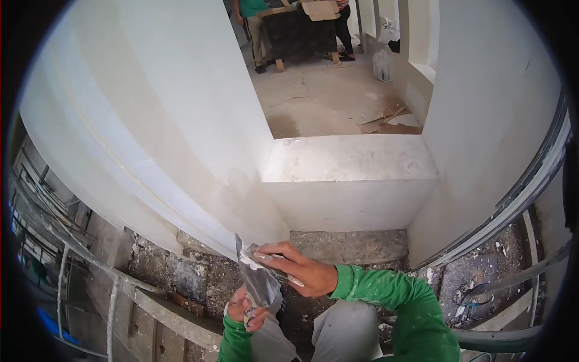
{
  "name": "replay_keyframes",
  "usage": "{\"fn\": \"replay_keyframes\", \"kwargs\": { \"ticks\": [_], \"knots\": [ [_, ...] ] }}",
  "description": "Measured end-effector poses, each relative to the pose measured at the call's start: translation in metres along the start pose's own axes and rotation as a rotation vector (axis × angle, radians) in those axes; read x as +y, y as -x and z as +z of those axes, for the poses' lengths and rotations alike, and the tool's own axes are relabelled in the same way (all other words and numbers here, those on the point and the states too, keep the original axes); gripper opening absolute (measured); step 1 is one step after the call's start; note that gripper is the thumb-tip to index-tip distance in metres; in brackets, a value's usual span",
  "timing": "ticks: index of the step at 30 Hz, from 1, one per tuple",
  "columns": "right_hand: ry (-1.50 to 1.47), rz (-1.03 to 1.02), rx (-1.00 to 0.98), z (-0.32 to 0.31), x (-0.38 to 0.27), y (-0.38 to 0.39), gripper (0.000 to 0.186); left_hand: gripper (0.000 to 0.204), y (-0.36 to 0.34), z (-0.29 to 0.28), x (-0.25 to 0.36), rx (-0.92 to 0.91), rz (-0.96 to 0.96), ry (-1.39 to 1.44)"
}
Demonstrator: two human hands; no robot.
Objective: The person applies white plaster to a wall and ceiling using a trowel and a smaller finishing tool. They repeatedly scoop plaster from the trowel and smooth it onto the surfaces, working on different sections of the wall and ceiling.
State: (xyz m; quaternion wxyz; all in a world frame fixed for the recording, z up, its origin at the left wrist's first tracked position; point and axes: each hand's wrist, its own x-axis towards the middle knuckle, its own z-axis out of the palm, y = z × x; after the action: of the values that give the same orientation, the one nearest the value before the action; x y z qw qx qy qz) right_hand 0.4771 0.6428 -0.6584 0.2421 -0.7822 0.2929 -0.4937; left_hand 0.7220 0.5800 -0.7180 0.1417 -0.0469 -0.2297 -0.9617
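Note:
My left hand (pixel 246 309) is closed round the handle of a putty knife, low in the middle of the view. Its wide grey metal blade (pixel 258 287) points up and away from me, with white putty (pixel 248 258) along its upper part. Over that blade lies my right hand (pixel 300 269), its fingers stretched toward the putty and its fingertips smeared white. A pale handle (pixel 295 280) shows under the right palm, so this hand grips a second tool. Most of that tool is hidden by the hand, and I cannot make out its blade clearly.
Ahead is a white ledge (pixel 350 158) in a wall opening, between white walls left (pixel 145 90) and right (pixel 494 90). Metal scaffold rails (pixel 113 314) flank dirty, putty-spattered planks (pixel 347 246). Beyond the ledge, two people stand by a dark board (pixel 301 33); scraps (pixel 386 119) lie on the floor.

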Motion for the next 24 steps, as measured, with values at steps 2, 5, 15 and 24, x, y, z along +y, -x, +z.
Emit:
{"fn": "replay_keyframes", "kwargs": {
  "ticks": [2, 5, 15, 24],
  "knots": [
    [0.231, 0.068, -0.043, -0.012, 0.015, 0.013, 0.067, 0.043, -0.001, 0.01, 0.013, 0.068, 0.056, -0.158],
    [0.176, 0.25, 0.233, -0.027, 0.032, 0.036, 0.049, 0.038, -0.008, 0.031, 0.029, 0.299, 0.214, -0.753],
    [-1.577, 0.718, 0.542, -0.007, -0.003, 0.027, 0.028, 0.077, -0.058, 0.004, 0.008, 0.273, 0.643, -2.342],
    [-0.613, 0.424, 0.749, -0.035, -0.045, 0.033, 0.039, 0.034, 0.007, -0.011, -0.041, 0.573, 0.111, -0.848]
  ]
}}
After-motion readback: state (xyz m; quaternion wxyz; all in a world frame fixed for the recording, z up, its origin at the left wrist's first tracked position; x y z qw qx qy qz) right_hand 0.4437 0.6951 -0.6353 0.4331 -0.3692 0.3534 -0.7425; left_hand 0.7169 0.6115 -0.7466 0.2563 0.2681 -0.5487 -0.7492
